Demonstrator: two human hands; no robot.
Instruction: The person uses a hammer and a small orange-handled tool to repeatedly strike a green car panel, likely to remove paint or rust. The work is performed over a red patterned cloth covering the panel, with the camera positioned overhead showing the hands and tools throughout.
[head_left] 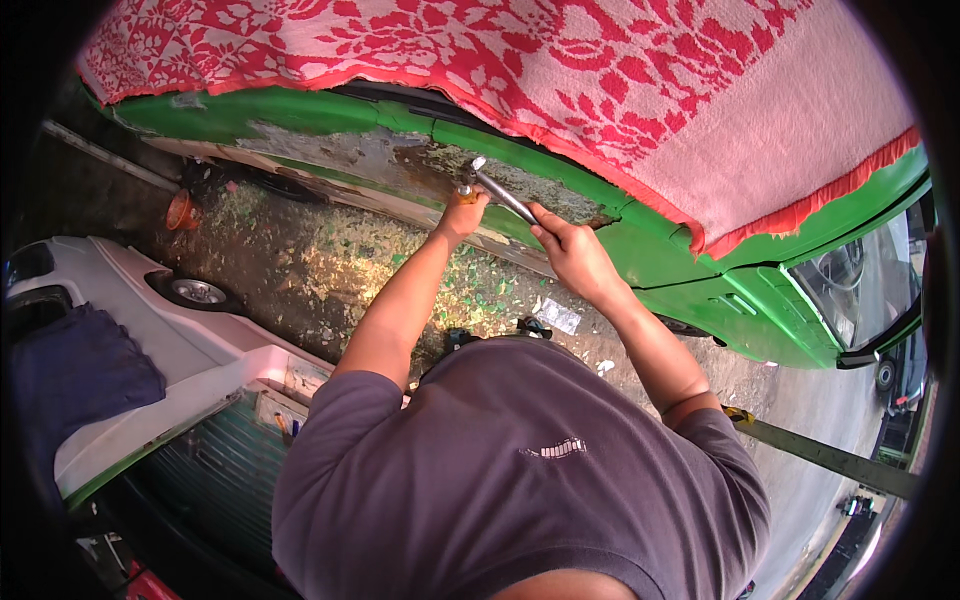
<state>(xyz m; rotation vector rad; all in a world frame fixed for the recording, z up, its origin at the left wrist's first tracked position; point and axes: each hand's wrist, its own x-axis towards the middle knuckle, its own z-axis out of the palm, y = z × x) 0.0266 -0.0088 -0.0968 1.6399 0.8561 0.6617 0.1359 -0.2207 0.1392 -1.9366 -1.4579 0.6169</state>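
My right hand is closed around the shaft of a metal hammer. The hammer's bright head reaches to the upper left, close above my left hand. That hand is closed on a short chisel-like tool with a metal end and a yellowish part at the fingers; its working tip cannot be made out. Both hands are in front of the side of a green car. Around them the panel has a bare, rough patch of grey and brown where paint is gone.
A red and pink patterned cloth drapes over the green car. Paint flakes litter the ground below. An orange pot stands at the left, near a pale car with a dark cloth on it. A beam lies at the right.
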